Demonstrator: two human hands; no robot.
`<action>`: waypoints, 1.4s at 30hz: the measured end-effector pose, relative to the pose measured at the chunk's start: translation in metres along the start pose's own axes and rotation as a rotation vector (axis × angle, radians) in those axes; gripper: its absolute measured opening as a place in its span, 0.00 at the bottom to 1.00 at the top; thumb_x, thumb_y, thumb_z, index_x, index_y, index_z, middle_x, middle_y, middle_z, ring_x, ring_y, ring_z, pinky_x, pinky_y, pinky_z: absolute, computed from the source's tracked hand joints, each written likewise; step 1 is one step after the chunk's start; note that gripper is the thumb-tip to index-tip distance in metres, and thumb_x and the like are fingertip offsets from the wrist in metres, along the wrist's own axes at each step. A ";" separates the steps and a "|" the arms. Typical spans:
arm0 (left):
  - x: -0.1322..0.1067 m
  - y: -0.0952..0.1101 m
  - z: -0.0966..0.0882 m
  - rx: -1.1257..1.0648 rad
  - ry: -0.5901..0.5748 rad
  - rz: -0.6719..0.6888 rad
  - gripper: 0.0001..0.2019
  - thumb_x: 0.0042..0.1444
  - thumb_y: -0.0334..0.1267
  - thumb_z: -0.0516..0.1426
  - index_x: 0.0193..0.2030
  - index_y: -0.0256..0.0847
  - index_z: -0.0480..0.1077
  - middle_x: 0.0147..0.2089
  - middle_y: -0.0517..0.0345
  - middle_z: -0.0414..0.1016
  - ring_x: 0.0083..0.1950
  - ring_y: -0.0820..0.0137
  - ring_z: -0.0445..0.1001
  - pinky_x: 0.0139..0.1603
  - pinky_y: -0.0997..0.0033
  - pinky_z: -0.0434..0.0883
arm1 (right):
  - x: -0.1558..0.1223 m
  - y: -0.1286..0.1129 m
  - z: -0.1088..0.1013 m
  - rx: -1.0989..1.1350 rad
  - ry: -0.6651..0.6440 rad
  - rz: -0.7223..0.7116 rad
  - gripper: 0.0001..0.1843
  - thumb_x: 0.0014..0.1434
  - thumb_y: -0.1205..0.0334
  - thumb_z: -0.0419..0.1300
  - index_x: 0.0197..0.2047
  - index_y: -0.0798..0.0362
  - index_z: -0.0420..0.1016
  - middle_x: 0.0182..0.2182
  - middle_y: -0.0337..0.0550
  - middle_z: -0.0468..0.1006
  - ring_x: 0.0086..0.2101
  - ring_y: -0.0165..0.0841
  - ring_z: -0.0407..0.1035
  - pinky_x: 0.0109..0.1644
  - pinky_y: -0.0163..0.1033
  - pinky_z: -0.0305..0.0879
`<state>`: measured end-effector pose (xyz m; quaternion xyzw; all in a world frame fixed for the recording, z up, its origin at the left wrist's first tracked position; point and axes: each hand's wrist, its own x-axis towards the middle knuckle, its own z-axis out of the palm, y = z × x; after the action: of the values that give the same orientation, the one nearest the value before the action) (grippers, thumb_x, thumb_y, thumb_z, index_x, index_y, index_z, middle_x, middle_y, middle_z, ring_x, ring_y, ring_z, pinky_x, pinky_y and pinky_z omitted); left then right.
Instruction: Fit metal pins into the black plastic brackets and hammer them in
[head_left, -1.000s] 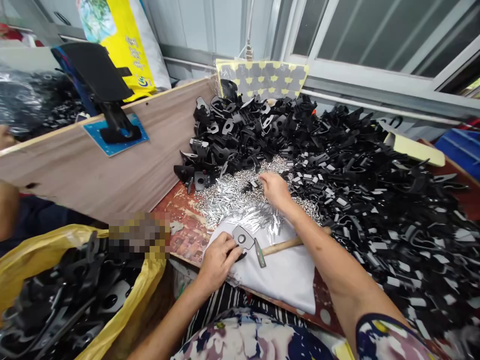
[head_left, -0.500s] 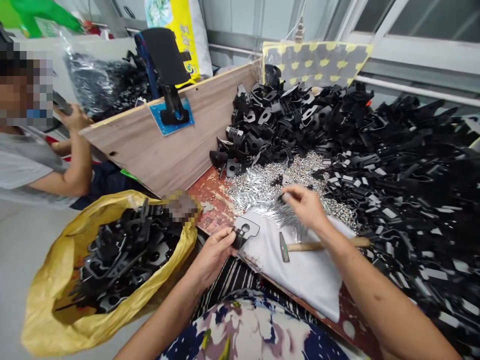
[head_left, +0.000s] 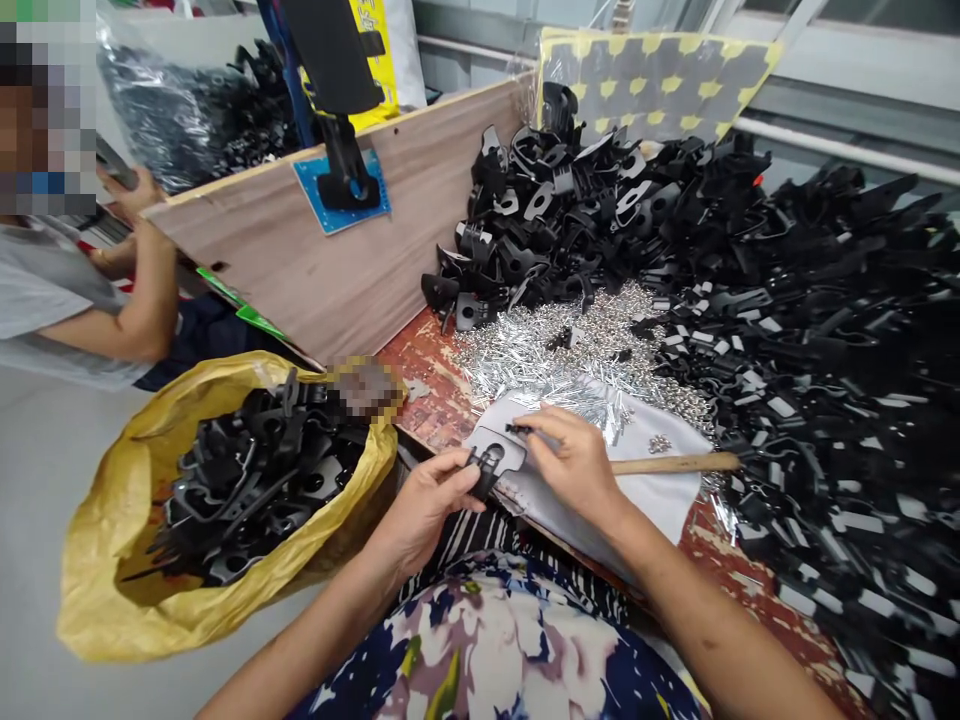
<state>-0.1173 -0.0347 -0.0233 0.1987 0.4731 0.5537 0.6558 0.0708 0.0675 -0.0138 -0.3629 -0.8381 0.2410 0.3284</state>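
My left hand (head_left: 427, 503) grips a flat black plastic part with a round hole (head_left: 494, 455) at the near edge of the table. My right hand (head_left: 577, 462) is closed in a pinch on a small dark piece (head_left: 519, 430) and holds it against the top of that part. Both hands meet over a white cloth (head_left: 660, 500). A hammer lies on the cloth behind my right hand; only its wooden handle (head_left: 679, 463) shows. A heap of small silver metal pins (head_left: 540, 350) lies just beyond the cloth.
A big pile of black plastic parts (head_left: 750, 260) covers the table's right and back. A wooden board (head_left: 330, 270) walls off the left side. A yellow bag (head_left: 225, 500) of black parts stands on the floor at left. Another person (head_left: 75, 280) sits beyond it.
My right hand has come back from the silver pins with a small piece and brought it to the black part in my left hand. The view has swung left and down.
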 end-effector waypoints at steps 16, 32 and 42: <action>0.007 0.002 -0.003 0.065 -0.046 0.158 0.13 0.50 0.46 0.71 0.34 0.38 0.83 0.48 0.50 0.70 0.41 0.68 0.72 0.30 0.72 0.80 | -0.014 -0.029 0.035 0.345 -0.014 0.050 0.15 0.65 0.65 0.58 0.49 0.44 0.83 0.33 0.37 0.82 0.36 0.34 0.77 0.69 0.57 0.62; -0.002 -0.014 -0.041 0.088 0.103 0.089 0.14 0.46 0.45 0.72 0.27 0.36 0.77 0.32 0.61 0.69 0.29 0.76 0.70 0.31 0.78 0.71 | 0.168 -0.006 0.141 -0.254 -0.511 -0.047 0.09 0.63 0.71 0.61 0.45 0.60 0.81 0.49 0.58 0.79 0.51 0.43 0.73 0.58 0.45 0.68; 0.005 -0.016 -0.038 -0.188 0.168 0.073 0.17 0.45 0.49 0.73 0.30 0.37 0.77 0.33 0.59 0.66 0.33 0.73 0.65 0.29 0.73 0.79 | 0.049 -0.032 0.064 0.616 -0.412 0.188 0.05 0.66 0.61 0.62 0.41 0.49 0.80 0.47 0.42 0.85 0.50 0.36 0.79 0.62 0.46 0.70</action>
<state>-0.1415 -0.0448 -0.0559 0.1065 0.4647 0.6339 0.6090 -0.0156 0.0749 -0.0179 -0.2666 -0.7380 0.5784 0.2230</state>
